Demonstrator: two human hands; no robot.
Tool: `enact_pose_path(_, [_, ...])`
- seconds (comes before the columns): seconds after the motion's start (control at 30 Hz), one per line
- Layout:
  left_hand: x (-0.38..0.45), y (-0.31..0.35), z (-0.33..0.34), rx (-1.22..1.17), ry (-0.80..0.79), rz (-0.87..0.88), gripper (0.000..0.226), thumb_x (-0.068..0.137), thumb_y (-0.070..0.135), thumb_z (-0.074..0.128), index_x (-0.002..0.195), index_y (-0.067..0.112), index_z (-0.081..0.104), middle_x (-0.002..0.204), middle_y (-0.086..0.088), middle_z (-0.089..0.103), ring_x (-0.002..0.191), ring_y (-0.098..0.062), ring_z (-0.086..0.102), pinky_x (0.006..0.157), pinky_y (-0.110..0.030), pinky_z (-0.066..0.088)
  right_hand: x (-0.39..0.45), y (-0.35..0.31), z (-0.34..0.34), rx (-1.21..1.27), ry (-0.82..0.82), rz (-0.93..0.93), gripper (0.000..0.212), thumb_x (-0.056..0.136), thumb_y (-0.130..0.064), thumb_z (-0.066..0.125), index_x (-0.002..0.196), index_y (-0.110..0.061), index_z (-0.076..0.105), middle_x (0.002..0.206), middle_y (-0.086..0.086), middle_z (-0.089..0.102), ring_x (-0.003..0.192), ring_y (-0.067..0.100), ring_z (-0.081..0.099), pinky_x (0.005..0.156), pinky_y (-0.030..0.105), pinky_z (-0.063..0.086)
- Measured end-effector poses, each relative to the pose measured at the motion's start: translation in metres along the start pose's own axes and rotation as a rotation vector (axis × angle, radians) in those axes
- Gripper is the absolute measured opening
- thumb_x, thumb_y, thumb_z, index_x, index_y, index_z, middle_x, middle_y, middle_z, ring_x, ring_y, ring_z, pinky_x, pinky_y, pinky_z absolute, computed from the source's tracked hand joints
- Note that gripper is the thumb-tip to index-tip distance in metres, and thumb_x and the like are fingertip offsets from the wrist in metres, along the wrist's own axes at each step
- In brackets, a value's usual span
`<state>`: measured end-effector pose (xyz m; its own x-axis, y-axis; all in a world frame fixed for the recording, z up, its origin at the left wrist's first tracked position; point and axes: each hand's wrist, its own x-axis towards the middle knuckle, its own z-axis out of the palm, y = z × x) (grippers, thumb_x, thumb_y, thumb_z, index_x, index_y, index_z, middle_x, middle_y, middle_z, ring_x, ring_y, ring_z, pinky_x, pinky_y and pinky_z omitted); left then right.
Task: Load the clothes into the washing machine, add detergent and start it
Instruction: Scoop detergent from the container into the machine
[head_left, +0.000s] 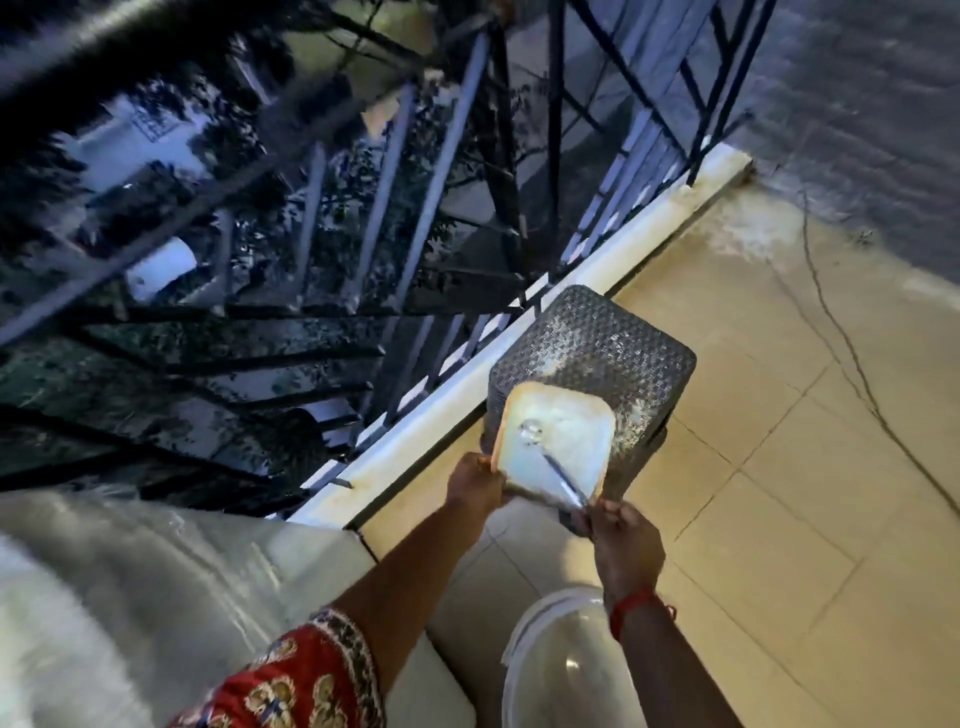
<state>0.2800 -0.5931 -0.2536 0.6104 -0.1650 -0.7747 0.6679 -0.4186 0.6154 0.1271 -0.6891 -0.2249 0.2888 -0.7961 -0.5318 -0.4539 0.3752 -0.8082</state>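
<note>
A squarish tub (525, 393) of white detergent powder stands open on a grey woven stool (608, 338). My left hand (475, 483) grips the tub's near left rim. My right hand (626, 545) pinches the handle of a thin scoop (563, 478) whose round bowl lies in the powder. The white washing machine (156, 597) fills the lower left under a shiny cover. Its round door (561, 660) stands open below my right wrist. No clothes are visible.
A dark metal railing (363, 234) on a white kerb (519, 358) runs diagonally just behind the stool, with trees and darkness beyond it. Beige floor tiles (779, 467) spread to the right, up to a grey rough wall (857, 104).
</note>
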Motion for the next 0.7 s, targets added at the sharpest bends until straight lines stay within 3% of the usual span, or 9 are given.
enact_pose_path(0.03, [-0.021, -0.001, -0.013, -0.004, 0.014, 0.02, 0.018, 0.083, -0.001, 0.058, 0.088, 0.016, 0.055, 0.108, -0.018, 0.064, 0.096, -0.038, 0.067, 0.077, -0.052, 0.059, -0.022, -0.002, -0.002, 0.043, -0.03, 0.025, 0.015, 0.085, -0.011, 0.07, 0.071, -0.013, 0.066, 0.071, 0.002, 0.069, 0.065, 0.012, 0.066, 0.062, 0.02, 0.05])
enact_pose_path(0.1, [-0.06, -0.005, -0.04, 0.002, 0.045, 0.063, 0.021, 0.084, -0.001, 0.056, 0.083, 0.02, 0.054, 0.1, -0.016, 0.064, 0.092, -0.035, 0.068, 0.077, -0.051, 0.059, -0.06, -0.002, -0.006, 0.039, -0.074, 0.037, 0.016, 0.083, -0.012, 0.071, 0.068, -0.015, 0.069, 0.066, -0.001, 0.071, 0.068, 0.016, 0.07, 0.069, 0.032, 0.056])
enact_pose_path(0.23, [-0.137, -0.01, -0.104, -0.051, 0.095, 0.143, 0.022, 0.072, -0.001, 0.06, 0.081, 0.016, 0.05, 0.087, -0.018, 0.061, 0.075, -0.031, 0.063, 0.061, -0.038, 0.056, -0.129, -0.012, -0.007, 0.0, -0.156, 0.025, 0.013, 0.08, -0.022, 0.076, 0.071, -0.013, 0.07, 0.07, 0.003, 0.074, 0.076, 0.026, 0.072, 0.078, 0.041, 0.054])
enact_pose_path(0.33, [-0.179, -0.024, -0.164, -0.08, 0.108, 0.186, 0.03, 0.052, 0.01, 0.054, 0.08, 0.018, 0.06, 0.085, -0.01, 0.069, 0.086, -0.035, 0.068, 0.074, -0.05, 0.057, -0.186, -0.022, -0.001, -0.076, -0.284, -0.029, 0.01, 0.08, -0.022, 0.076, 0.076, -0.014, 0.071, 0.075, 0.002, 0.075, 0.08, 0.025, 0.072, 0.084, 0.046, 0.056])
enact_pose_path(0.47, [-0.261, -0.032, -0.243, -0.163, 0.109, 0.244, 0.029, 0.056, 0.012, 0.053, 0.078, 0.022, 0.069, 0.081, -0.007, 0.072, 0.079, -0.031, 0.069, 0.075, -0.053, 0.056, -0.262, -0.042, 0.01, -0.028, -0.379, -0.092, 0.012, 0.084, -0.015, 0.071, 0.092, -0.008, 0.065, 0.095, 0.013, 0.071, 0.08, 0.021, 0.069, 0.085, 0.045, 0.056])
enact_pose_path(0.57, [-0.318, -0.049, -0.298, -0.31, 0.165, 0.261, 0.024, 0.064, 0.003, 0.054, 0.072, 0.021, 0.067, 0.067, -0.002, 0.069, 0.069, -0.025, 0.064, 0.072, -0.044, 0.056, -0.312, -0.06, 0.021, -0.231, -0.415, -0.345, 0.02, 0.085, -0.033, 0.069, 0.098, -0.022, 0.058, 0.102, 0.008, 0.067, 0.08, 0.017, 0.065, 0.08, 0.045, 0.057])
enact_pose_path(0.7, [-0.363, -0.094, -0.368, -0.413, 0.234, 0.285, 0.027, 0.076, -0.012, 0.053, 0.078, 0.014, 0.061, 0.065, 0.001, 0.066, 0.06, -0.018, 0.059, 0.057, -0.027, 0.051, -0.385, -0.082, 0.049, -0.581, -0.503, -0.914, 0.019, 0.08, -0.036, 0.074, 0.085, -0.025, 0.059, 0.079, -0.005, 0.062, 0.069, 0.007, 0.056, 0.063, 0.012, 0.04])
